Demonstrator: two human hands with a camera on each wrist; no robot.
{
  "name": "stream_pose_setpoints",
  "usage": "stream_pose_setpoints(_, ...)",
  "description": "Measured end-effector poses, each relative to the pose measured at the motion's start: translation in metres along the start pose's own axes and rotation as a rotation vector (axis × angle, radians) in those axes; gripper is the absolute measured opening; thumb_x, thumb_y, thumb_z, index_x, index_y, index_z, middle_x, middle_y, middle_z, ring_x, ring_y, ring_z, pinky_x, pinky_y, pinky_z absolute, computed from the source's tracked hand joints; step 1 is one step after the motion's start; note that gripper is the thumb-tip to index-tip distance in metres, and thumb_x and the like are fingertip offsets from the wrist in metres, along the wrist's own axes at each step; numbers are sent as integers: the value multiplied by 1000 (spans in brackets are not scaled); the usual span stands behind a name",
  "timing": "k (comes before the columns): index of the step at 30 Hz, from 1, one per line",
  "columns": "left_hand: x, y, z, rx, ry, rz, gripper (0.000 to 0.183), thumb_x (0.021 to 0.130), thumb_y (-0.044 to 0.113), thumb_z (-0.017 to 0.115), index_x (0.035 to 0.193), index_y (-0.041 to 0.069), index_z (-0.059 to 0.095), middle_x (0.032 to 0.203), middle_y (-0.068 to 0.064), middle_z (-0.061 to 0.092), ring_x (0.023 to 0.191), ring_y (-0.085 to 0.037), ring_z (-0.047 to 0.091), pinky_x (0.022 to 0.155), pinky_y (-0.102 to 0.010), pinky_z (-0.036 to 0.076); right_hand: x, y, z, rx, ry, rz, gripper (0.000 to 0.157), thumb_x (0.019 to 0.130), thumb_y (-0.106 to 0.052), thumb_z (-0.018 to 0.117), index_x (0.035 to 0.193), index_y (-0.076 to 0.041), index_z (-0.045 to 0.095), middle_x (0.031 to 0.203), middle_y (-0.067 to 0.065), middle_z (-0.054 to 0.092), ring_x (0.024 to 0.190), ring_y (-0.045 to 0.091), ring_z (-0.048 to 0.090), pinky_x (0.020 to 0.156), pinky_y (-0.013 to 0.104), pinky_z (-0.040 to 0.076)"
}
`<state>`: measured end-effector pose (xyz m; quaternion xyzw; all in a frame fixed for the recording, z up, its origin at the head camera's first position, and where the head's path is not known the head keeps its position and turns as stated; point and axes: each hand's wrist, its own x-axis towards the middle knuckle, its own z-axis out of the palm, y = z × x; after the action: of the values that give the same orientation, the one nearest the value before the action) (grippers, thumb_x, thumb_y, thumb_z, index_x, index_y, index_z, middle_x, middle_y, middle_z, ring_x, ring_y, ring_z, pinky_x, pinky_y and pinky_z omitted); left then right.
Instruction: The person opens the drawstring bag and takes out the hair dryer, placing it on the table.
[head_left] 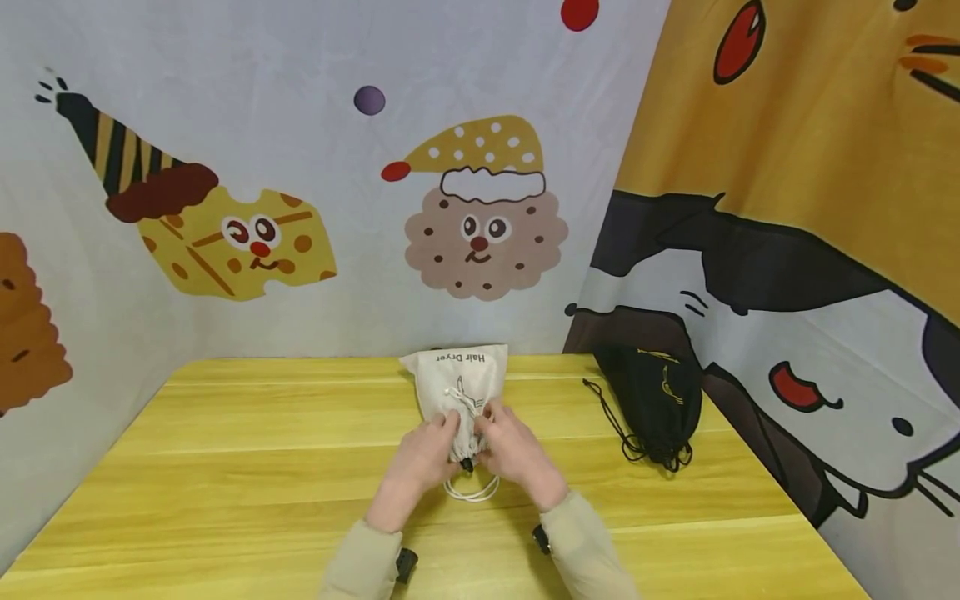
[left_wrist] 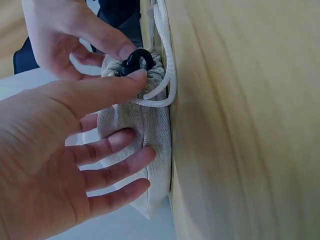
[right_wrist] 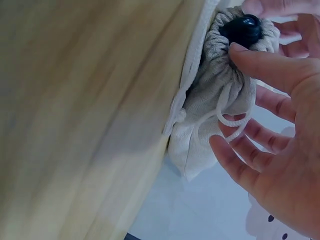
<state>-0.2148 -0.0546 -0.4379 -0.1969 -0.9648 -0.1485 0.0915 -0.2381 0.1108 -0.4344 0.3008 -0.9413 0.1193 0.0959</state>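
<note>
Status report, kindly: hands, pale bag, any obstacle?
Left hand, right hand: touching gathered mouth of pale bag. Black item visible in opening. Black bag off right; nothing blocking seen.

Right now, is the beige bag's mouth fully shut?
No, partly open: a black object shows within the gathered mouth of the beige bag.

A cream "Hair Dryer" bag [head_left: 459,379] lies on a table [head_left: 262,467], a black object [right_wrist: 244,30], possibly cord, in its gathered mouth.

On the table [head_left: 262,442] lies a pouch [head_left: 461,373], between the left hand [head_left: 422,456] and right hand [head_left: 519,446]. A bag [head_left: 654,408] lies farther right.
</note>
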Motion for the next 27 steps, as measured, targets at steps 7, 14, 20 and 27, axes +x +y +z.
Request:
stream_pose_setpoints(7, 0, 2, 0, 39, -7, 5, 46, 66, 20, 83, 99, 10, 54, 86, -9, 56, 70, -21, 54, 54, -31, 47, 2, -3, 2, -91, 17, 12, 32, 63, -16, 85, 88, -10, 66, 104, 6, 54, 86, 17, 54, 68, 26, 53)
stream_pose_setpoints(14, -2, 3, -1, 65, 18, 19, 36, 65, 15, 80, 89, 13, 53, 82, -7, 53, 68, -22, 53, 51, -33, 45, 1, -2, 1, -137, 40, -33, 25, 67, -17, 82, 87, -14, 69, 101, 4, 55, 84, 16, 56, 64, 25, 52)
stream_pose_setpoints(20, -1, 1, 0, 84, 48, 36, 33, 64, 14, 81, 83, 15, 54, 78, -3, 52, 66, -19, 51, 50, -29, 43, 2, -2, 1, -123, 68, -43, 20, 69, -16, 80, 86, -15, 68, 101, 2, 56, 83, 15, 57, 63, 24, 52)
stream_pose_setpoints(27, 2, -3, -1, 91, 164, 62, 31, 65, 20, 78, 79, 12, 52, 74, -2, 50, 60, -15, 47, 48, -26, 38, 4, -2, -3, -71, 117, -30, 19, 73, -17, 78, 86, -14, 66, 98, 0, 56, 82, 11, 55, 60, 17, 48)
